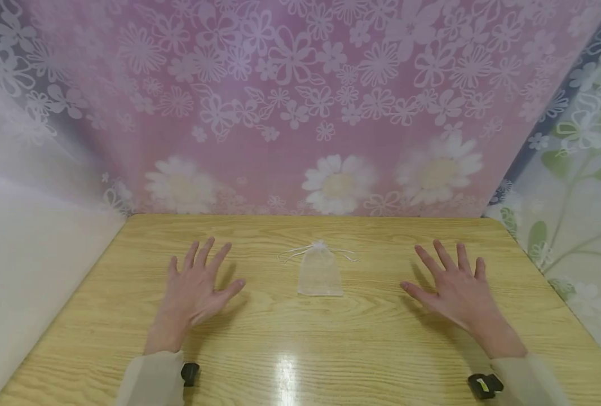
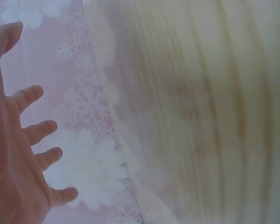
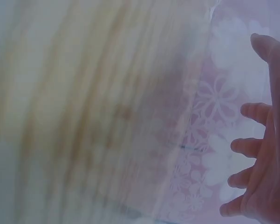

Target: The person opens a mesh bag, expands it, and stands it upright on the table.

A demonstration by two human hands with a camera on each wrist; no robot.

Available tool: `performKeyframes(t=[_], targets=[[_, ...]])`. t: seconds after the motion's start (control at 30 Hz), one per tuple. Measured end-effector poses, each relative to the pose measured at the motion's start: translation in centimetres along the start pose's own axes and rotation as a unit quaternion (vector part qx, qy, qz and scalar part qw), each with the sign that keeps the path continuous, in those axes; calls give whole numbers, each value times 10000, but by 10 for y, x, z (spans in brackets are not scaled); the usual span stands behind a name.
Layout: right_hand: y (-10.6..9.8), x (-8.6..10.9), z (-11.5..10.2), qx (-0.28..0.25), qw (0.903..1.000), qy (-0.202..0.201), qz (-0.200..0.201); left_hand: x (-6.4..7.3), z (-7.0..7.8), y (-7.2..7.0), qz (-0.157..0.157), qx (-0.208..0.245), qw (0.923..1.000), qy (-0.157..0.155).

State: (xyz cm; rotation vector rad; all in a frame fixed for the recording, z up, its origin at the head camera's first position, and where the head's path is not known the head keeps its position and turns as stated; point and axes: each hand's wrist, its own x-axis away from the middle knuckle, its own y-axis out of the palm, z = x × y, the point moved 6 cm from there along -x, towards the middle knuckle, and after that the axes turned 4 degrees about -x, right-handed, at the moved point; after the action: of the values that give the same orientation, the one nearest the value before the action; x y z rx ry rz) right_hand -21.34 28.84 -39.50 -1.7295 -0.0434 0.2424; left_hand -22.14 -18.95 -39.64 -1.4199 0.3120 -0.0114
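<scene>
A small sheer white drawstring pouch (image 1: pixel 320 273) lies flat on the wooden table (image 1: pixel 300 332), its gathered neck toward the far edge and its cords spread to both sides. To the left of the pouch, my left hand (image 1: pixel 195 287) is held palm down with fingers spread, touching nothing that I can see. My right hand (image 1: pixel 458 293) mirrors it on the other side, fingers also spread and apart from the pouch. Both wrist views show the hands' straight fingers with nothing between them; the pouch does not appear there.
A pink curtain (image 1: pixel 290 124) with white flowers hangs behind the table's far edge. Pale fabric (image 1: pixel 42 225) closes the left side, and a leafy, flowered curtain (image 1: pixel 579 214) the right. Black wrist devices (image 1: pixel 485 386) sit by the sleeves.
</scene>
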Motion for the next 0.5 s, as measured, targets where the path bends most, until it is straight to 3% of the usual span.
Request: performKeyframes(t=[0.27,0.5], targets=[[5,-13,-20,-239,9991,-331,-79,-9,20,-2,62,753,9964,393],[10,-25,-39,-426,9972,-607,-86,-19,38,0,-22,1453,9883,462]])
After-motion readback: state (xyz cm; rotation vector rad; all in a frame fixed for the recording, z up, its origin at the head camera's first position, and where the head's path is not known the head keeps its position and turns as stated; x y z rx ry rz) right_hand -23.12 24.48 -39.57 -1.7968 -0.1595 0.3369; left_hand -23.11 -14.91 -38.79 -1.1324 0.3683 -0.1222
